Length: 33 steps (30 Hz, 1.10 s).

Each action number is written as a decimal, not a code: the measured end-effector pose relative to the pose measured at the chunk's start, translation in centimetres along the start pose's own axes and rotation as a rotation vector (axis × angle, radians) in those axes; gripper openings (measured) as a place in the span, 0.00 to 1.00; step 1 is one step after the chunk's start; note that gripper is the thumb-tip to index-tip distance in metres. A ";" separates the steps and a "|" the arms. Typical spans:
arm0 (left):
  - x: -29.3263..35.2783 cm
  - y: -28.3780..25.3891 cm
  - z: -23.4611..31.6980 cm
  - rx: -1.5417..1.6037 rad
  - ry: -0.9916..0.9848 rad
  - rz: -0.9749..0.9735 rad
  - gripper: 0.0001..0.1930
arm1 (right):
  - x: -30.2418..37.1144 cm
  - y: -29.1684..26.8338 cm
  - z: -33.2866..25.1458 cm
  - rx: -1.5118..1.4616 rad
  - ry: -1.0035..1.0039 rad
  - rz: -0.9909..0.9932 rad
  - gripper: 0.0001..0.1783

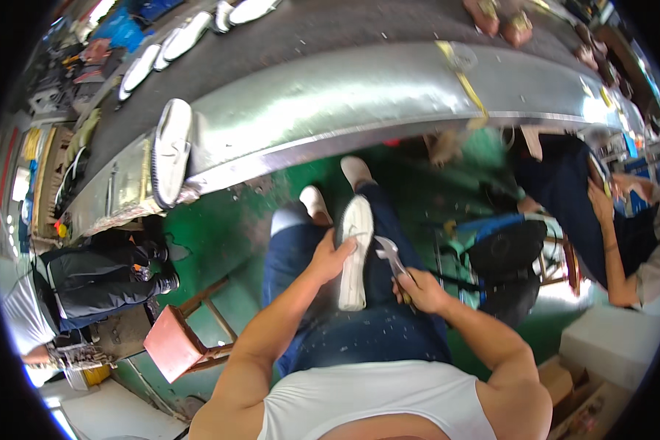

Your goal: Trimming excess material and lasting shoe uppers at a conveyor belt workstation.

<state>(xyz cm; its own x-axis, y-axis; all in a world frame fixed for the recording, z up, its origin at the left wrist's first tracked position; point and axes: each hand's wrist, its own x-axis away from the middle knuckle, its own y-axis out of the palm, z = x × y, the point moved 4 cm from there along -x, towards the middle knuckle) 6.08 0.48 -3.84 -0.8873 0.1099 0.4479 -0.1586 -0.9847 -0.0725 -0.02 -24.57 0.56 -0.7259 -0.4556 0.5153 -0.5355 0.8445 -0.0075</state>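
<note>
A white shoe (356, 271) lies lengthwise across my lap, its toe pointing away from me and a dark edge along its sole. My left hand (334, 257) grips it from the left at mid-length, thumb on top. Just to its right, my right hand (423, 291) is closed around the handles of metal pincers (389, 254). Their steel head points up and left, close to the shoe but apart from it. My fingers partly cover the handles.
A metal-edged conveyor bench (330, 92) runs across ahead. One white shoe (172, 150) rests at its left edge; several more (187, 37) stand farther back. A pink-topped stool (174, 342) is at left. People sit left and right; a black-backed chair (506, 268) stands at right.
</note>
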 end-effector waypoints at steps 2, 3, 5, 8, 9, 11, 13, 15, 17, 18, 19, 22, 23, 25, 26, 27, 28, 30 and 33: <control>-1.1 0.0 1.1 0.266 -0.159 -0.106 0.29 | 0.2 -0.6 3.3 -0.234 0.033 0.003 0.21; -0.8 -0.7 2.7 0.315 -0.166 -0.143 0.30 | -0.1 -0.9 4.3 -0.292 0.042 -0.007 0.22; 1.5 -3.5 8.1 0.314 -0.122 -0.112 0.30 | 0.0 -1.1 4.2 -0.328 0.043 -0.019 0.24; 3.9 -8.3 22.0 0.035 0.172 -0.125 0.31 | -0.1 -1.7 2.6 -0.278 0.123 -0.076 0.26; 3.3 -9.9 26.7 -0.118 0.240 -0.136 0.31 | -0.5 -1.8 2.5 -0.271 0.124 -0.082 0.26; 0.1 -11.7 35.5 -0.654 0.543 0.020 0.30 | -1.3 -2.2 2.0 -0.287 0.108 -0.092 0.28; -5.6 -11.9 41.4 -1.357 0.749 0.272 0.32 | -1.8 -2.7 2.0 -0.301 0.154 -0.106 0.29; -13.0 -13.3 43.8 -1.781 0.835 0.335 0.30 | -2.4 -2.7 2.7 -0.313 0.184 -0.137 0.29; -19.1 -15.3 44.2 -2.027 0.816 0.478 0.28 | -3.4 -2.5 4.0 -0.354 0.148 -0.157 0.30; -21.5 -16.4 43.5 -2.064 0.782 0.489 0.30 | -3.2 -2.7 2.5 -0.351 0.188 -0.204 0.30; -23.6 -17.3 42.7 -2.097 0.752 0.498 0.31 | -3.0 -2.6 2.2 -0.353 0.186 -0.191 0.30; -29.8 -21.6 36.0 -1.904 0.271 0.266 0.35 | -2.9 -2.6 1.7 -0.443 0.209 -0.156 0.29; -30.6 -23.2 33.2 -1.730 0.391 0.361 0.31 | -3.2 -3.0 1.7 -0.440 0.209 -0.158 0.29; -30.3 -22.5 33.7 -1.684 0.457 0.130 0.26 | -2.8 -3.0 1.9 -0.424 0.203 -0.146 0.28; -28.7 -22.6 34.0 -1.560 0.457 0.161 0.22 | -2.8 -3.2 1.6 -0.403 0.192 -0.143 0.28; -26.7 -23.8 34.3 -1.440 0.448 0.213 0.19 | -3.2 -3.4 1.5 -0.403 0.190 -0.152 0.28; -24.8 -27.3 34.3 -1.465 0.498 0.407 0.18 | -3.2 -3.2 1.6 -0.407 0.207 -0.159 0.28; -20.6 -30.3 34.9 -1.609 0.377 0.769 0.18 | -3.3 -3.2 2.1 -0.409 0.210 -0.144 0.28; -14.7 -36.9 34.6 -1.537 -0.195 0.665 0.24 | -3.5 -2.9 2.4 -0.384 0.180 -0.159 0.28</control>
<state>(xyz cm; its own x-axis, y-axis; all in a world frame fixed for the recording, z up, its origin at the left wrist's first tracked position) 39.99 30.48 23.08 -0.9249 -0.3734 0.0720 -0.1551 0.1976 -0.9679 3.01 -26.11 -3.32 -0.5426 -0.5610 0.6252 -0.4111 0.8264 0.3847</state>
